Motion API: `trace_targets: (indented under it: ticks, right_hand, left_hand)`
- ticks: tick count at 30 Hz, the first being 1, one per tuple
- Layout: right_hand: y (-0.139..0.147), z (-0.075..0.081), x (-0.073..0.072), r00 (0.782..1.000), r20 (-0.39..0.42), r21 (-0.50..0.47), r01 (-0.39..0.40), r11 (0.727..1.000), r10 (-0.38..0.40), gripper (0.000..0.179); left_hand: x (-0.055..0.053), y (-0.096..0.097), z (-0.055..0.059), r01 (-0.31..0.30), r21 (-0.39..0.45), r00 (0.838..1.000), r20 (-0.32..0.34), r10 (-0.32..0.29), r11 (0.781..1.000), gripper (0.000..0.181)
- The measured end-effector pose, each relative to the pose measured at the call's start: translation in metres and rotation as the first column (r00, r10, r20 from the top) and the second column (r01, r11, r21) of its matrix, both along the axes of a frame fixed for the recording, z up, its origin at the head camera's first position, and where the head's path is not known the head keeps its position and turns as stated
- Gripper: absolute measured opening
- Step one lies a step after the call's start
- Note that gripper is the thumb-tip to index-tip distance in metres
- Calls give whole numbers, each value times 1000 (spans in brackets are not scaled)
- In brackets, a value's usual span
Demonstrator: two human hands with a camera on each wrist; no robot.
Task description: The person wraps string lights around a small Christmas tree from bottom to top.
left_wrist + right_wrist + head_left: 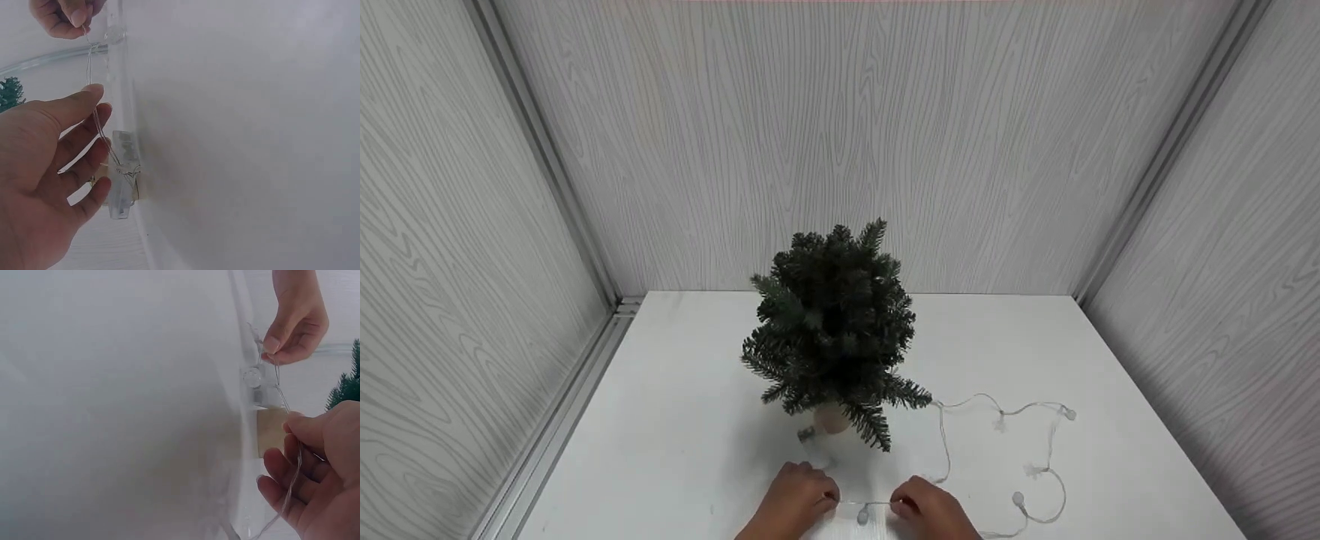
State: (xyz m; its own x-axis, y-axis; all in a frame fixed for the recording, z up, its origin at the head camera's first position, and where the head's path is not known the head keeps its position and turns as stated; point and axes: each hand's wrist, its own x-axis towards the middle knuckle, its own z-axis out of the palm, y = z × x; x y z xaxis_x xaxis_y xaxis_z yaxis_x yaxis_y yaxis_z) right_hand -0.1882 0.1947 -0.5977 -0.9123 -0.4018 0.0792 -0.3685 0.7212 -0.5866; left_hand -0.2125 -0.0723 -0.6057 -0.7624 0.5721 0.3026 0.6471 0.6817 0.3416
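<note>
Your left hand (795, 499) pinches the light string (290, 490) between thumb and index finger, its other fingers loosely bent. Your right hand (930, 510) has the same thumb-and-finger pinch on the wire, with the strand trailing down across its fingers. Between your hands the wire runs nearly straight, and one clear bulb (863, 516) hangs from it. To the right of your right hand, the remaining string lies on the white table (675, 375) in a loose, wandering loop, reaching up to a low branch of the artificial fir tree (836, 322); you cannot tell whether it is hooked there. The tree stands ahead of both hands on a wooden base (831, 418). Just beyond your left hand lies a clear plastic case (125, 174), with wires gathered at it.

Expect the string to handle as very light, limp and springy, quick to tangle and perhaps slick. Hold it on bare wire on either side of a bulb; the bulbs look smooth, and their thin leads could tear under a tug.
</note>
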Motion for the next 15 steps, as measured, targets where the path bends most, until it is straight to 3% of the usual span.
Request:
trace_targets:
  ticks: [6, 11, 15]
  right_hand:
    - [6, 11, -2, 1000, -23, -1, -4, 1000, 4, 7]
    - [8, 19, 1, 999, -41, -6, 10, 1000, -10, 5]
    - [11, 21, 0, 999, -54, -13, 5, 1000, -5, 7]
  left_hand:
    - [-1, -12, 11, -40, 18, 994, -99, 42, 999, 7]
    - [-3, -24, 18, -89, 45, 977, -192, 96, 995, 8]
    - [-3, -34, 22, -155, 62, 962, -218, 165, 986, 9]
